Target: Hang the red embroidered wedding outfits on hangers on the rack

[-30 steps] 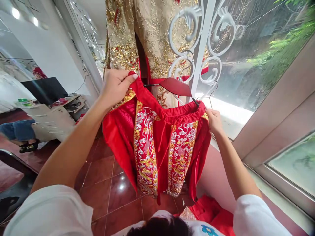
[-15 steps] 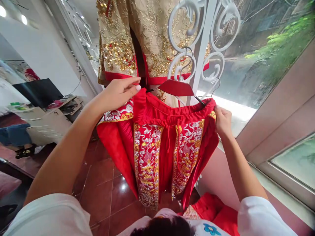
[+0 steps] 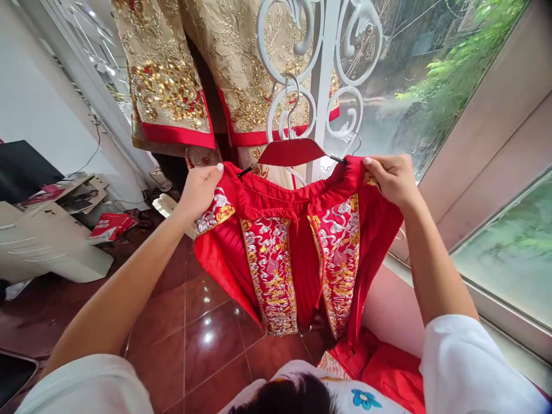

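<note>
Left hand point(image 3: 199, 192) and right hand point(image 3: 397, 178) both gripping a red skirt point(image 3: 271, 270)

So the left's at 9 o'clock, the right's between 2 and 3, each pinching one end of the waistband, thumbs up top. Can't really see the fingers tucked behind. Arms reach forward and spread wide, so the skirt hangs dead centre, two gold-and-silver embroidered panels facing us. There's a blue flower point(image 3: 365, 398) on the white shirt down at 5, and just beyond that some red fabric point(image 3: 375, 368) lies low.

The waistband wraps round the arms of a dark red hanger point(image 3: 293, 152) at 12, hook up against a white scrollwork rack point(image 3: 328, 69). Can't tell if it's actually hooked on. Behind, gold-beige garments point(image 3: 164, 86) with red hems hang at 11.

Room-wise, glossy floor tiles point(image 3: 164, 351) run from 6 to 8. The window frame point(image 3: 470, 138) edges in at 2 to 3, past the right forearm. Farther off at 9: a drawer cabinet point(image 3: 52, 244) and a red packet point(image 3: 112, 228), its print too small to read.
</note>
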`<state>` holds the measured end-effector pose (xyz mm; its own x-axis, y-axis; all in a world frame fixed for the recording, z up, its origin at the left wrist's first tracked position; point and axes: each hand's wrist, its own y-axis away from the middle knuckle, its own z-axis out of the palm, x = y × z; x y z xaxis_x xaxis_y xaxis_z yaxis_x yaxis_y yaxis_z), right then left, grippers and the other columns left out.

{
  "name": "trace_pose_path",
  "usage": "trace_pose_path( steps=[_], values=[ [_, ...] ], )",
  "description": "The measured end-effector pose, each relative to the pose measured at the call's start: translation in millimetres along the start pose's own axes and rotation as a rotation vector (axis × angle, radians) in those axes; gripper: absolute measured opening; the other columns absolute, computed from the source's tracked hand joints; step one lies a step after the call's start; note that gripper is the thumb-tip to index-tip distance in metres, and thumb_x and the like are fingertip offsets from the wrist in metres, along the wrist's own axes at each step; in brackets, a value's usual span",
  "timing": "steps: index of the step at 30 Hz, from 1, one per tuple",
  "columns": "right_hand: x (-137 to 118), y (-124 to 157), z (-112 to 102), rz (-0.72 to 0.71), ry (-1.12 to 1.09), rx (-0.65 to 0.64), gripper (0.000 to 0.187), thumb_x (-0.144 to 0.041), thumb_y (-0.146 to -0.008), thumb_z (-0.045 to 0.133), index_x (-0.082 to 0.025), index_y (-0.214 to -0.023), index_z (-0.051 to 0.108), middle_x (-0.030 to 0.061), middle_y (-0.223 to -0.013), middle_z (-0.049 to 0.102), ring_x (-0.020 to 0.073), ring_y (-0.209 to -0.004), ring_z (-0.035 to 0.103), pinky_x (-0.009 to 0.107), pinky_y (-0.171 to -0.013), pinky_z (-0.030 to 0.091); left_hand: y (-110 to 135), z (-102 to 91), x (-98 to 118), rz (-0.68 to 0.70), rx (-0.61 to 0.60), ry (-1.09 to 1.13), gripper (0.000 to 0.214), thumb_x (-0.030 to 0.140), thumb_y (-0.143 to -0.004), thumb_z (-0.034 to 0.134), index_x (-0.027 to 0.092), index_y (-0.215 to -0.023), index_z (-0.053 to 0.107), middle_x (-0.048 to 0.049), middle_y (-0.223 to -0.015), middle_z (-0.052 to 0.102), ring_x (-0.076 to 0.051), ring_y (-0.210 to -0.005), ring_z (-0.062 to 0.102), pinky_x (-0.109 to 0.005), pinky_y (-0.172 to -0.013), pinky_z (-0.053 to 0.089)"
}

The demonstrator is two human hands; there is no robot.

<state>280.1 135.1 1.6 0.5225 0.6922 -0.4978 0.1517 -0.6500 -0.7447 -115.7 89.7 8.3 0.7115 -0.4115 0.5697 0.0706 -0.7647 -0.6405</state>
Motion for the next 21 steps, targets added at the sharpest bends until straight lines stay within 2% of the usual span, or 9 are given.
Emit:
trace_pose_path(
  steps=[5, 8, 10, 12, 13, 15, 18, 20, 21],
  values=[
    [17, 7, 14, 0.048, -0.208, 0.304, 0.059, -0.069, -0.079, 0.048, -0.019, -0.051, 0.037, -0.0013, -0.052, 0.026, 0.0090, -0.049, 0.026, 0.026, -0.048, 0.020, 17, 7.1, -4, 0.010, 0.287, 0.067, 0.052, 0.055, -0.090, 0.035, 0.019, -0.055, 0.020, 0.0036, -0.056, 0.020, -0.008, -0.057, 0.019, -0.026, -0.052, 0.020],
    [23, 18, 17, 0.074, -0.265, 0.379, 0.056, -0.069, -0.079, 0.049, -0.018, -0.055, 0.048, -0.0005, -0.052, 0.035, 0.0111, -0.051, 0.038, 0.025, -0.048, 0.028, 25, 6.7, -2, 0.066, 0.307, -0.043, 0.050, 0.051, -0.090, 0.034, 0.019, -0.053, 0.022, 0.0033, -0.054, 0.023, -0.008, -0.055, 0.024, -0.026, -0.053, 0.024],
    [20, 25, 16, 0.036, -0.219, 0.314, 0.051, -0.065, -0.082, 0.047, -0.018, -0.068, 0.061, 0.0021, -0.060, 0.051, 0.0152, -0.062, 0.052, 0.027, -0.056, 0.040, 29, 7.3, 0, 0.155, 0.240, -0.119, 0.041, 0.046, -0.090, 0.037, 0.019, -0.059, 0.040, 0.0018, -0.059, 0.042, -0.010, -0.059, 0.040, -0.026, -0.059, 0.035],
    [14, 30, 15, -0.063, -0.087, 0.177, 0.046, -0.060, -0.085, 0.047, -0.019, -0.094, 0.067, 0.0069, -0.086, 0.065, 0.0211, -0.085, 0.061, 0.034, -0.074, 0.048, 31, 8.3, 4, 0.239, 0.146, -0.228, 0.030, 0.042, -0.087, 0.042, 0.017, -0.086, 0.057, -0.0046, -0.086, 0.062, -0.017, -0.082, 0.056, -0.030, -0.076, 0.044],
    [11, 32, 14, -0.122, 0.010, 0.107, 0.046, -0.056, -0.085, 0.048, -0.020, -0.108, 0.064, 0.0093, -0.102, 0.065, 0.0237, -0.098, 0.060, 0.039, -0.084, 0.048, 33, 8.8, 8, 0.260, 0.105, -0.296, 0.032, 0.041, -0.086, 0.044, 0.016, -0.102, 0.057, -0.0086, -0.102, 0.063, -0.022, -0.096, 0.058, -0.035, -0.085, 0.044],
    [6, 36, 16, -0.213, 0.221, 0.012, 0.054, -0.050, -0.085, 0.052, -0.019, -0.129, 0.052, 0.0130, -0.127, 0.056, 0.0275, -0.117, 0.052, 0.045, -0.097, 0.042, 40, 9.5, 17, 0.250, 0.085, -0.409, 0.043, 0.041, -0.084, 0.047, 0.016, -0.119, 0.052, -0.0137, -0.120, 0.058, -0.029, -0.115, 0.052, -0.044, -0.099, 0.038],
    [1, 48, 25, -0.271, 0.425, 0.042, 0.063, -0.042, -0.085, 0.052, -0.014, -0.139, 0.039, 0.0169, -0.138, 0.044, 0.0303, -0.126, 0.043, 0.050, -0.103, 0.037, 67, 14.2, 33, 0.220, 0.253, -0.463, 0.046, 0.040, -0.083, 0.051, 0.021, -0.124, 0.049, -0.0133, -0.130, 0.052, -0.033, -0.130, 0.039, -0.053, -0.108, 0.026],
    [-6, 62, 35, -0.288, 0.470, 0.193, 0.056, -0.037, -0.086, 0.052, -0.013, -0.136, 0.042, 0.0169, -0.136, 0.047, 0.0302, -0.125, 0.043, 0.050, -0.102, 0.037, 98, 25.3, 40, 0.259, 0.439, -0.466, 0.036, 0.038, -0.083, 0.052, 0.022, -0.116, 0.053, -0.0127, -0.122, 0.058, -0.032, -0.124, 0.045, -0.054, -0.105, 0.028],
    [-11, 70, 41, -0.294, 0.476, 0.287, 0.050, -0.034, -0.086, 0.053, -0.014, -0.131, 0.047, 0.0160, -0.132, 0.051, 0.0295, -0.122, 0.046, 0.048, -0.101, 0.038, 114, 34.0, 43, 0.292, 0.515, -0.464, 0.029, 0.036, -0.083, 0.052, 0.022, -0.108, 0.056, -0.0125, -0.110, 0.062, -0.031, -0.114, 0.053, -0.052, -0.099, 0.034]
  ],
)
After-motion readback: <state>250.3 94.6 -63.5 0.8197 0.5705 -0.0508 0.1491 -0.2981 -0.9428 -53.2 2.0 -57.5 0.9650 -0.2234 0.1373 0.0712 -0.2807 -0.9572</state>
